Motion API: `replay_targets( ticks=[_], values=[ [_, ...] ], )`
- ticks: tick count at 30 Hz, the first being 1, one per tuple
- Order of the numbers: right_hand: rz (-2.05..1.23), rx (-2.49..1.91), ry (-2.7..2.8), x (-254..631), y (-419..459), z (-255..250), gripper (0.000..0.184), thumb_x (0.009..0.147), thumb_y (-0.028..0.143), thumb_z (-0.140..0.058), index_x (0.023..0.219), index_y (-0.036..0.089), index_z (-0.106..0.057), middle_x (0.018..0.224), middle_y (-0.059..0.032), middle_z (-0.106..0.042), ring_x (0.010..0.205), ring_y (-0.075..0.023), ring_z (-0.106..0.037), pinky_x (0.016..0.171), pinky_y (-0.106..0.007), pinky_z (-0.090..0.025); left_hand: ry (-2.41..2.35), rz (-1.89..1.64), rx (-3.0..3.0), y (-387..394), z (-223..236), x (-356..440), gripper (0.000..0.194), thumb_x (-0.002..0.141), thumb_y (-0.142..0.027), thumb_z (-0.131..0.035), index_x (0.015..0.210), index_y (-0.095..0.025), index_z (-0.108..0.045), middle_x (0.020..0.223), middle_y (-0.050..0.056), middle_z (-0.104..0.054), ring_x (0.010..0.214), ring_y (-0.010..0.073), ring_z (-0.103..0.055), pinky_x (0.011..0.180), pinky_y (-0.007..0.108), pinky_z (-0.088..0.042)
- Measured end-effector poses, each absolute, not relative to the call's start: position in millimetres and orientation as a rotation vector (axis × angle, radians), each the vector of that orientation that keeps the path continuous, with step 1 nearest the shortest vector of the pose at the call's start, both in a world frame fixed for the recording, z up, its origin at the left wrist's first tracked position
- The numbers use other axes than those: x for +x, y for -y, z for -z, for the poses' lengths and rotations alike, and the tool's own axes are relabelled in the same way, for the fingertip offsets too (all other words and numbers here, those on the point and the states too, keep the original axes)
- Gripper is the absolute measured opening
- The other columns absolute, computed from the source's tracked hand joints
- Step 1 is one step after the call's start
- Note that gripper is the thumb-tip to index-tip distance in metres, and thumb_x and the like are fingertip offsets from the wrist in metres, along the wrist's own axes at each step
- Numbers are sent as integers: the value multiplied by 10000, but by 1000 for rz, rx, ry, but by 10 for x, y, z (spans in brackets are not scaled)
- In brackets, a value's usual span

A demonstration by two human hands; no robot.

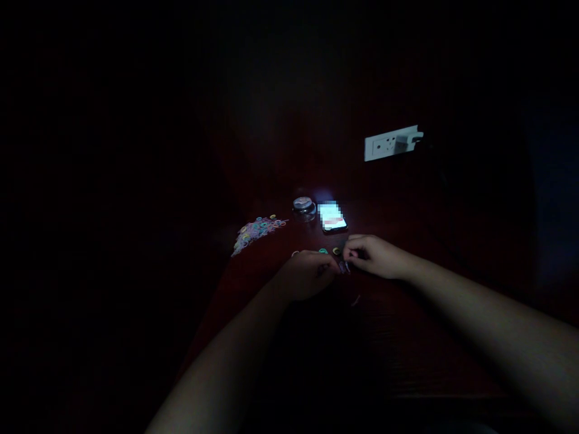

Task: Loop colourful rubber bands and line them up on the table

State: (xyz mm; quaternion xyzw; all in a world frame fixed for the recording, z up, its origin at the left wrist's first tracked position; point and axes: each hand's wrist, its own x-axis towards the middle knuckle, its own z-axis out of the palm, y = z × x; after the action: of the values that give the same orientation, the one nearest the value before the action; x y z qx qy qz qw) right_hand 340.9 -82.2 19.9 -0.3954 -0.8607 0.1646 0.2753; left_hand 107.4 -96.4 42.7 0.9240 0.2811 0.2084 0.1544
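Observation:
My left hand (312, 274) rests low over the dark red table, its fingers curled and pressed together. Facing it from the right, my right hand (371, 256) is also closed, fingertips bent down. A few small purple elastic bands (342, 267) lie between the two sets of fingertips, touching or nearly touching them. Dim light hides what, if anything, each hand pinches. Just beyond the fingers are a green band (322, 251) and a yellow band (336, 251). A pale band (295, 254) shows partly behind my left hand.
A heap of multicoloured bands (259, 231) lies at the table's left edge. Farther back stand a small round clear container (304, 206) and a phone (332, 216) with a lit screen. One loose band (356, 300) lies nearer me. A wall socket (389, 143) holds a plug.

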Motion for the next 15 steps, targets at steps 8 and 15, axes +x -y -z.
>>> replay_targets(
  ticks=[8, 15],
  values=[
    [-411, -1069, 2288, 3411, 782, -152, 119, 808, 152, -582, 801, 182, -697, 765, -26, -583, 699, -152, -539, 652, -268, -391, -768, -565, 2615, 976, -487, 1065, 242, 929, -194, -453, 938, -188, -695, 846, 16, -714, 780, 129, -644, 718, 231, -461],
    [-387, -1082, 2211, 3373, 804, -186, 154, 832, 143, -562, 828, 176, -712, 784, -43, -613, 706, -157, -560, 662, -276, -419, -776, -271, 2703, 1146, -568, 1105, 127, 824, -303, -644, 812, -192, -706, 784, -12, -714, 693, 125, -632, 639, 242, -417]
  ],
)
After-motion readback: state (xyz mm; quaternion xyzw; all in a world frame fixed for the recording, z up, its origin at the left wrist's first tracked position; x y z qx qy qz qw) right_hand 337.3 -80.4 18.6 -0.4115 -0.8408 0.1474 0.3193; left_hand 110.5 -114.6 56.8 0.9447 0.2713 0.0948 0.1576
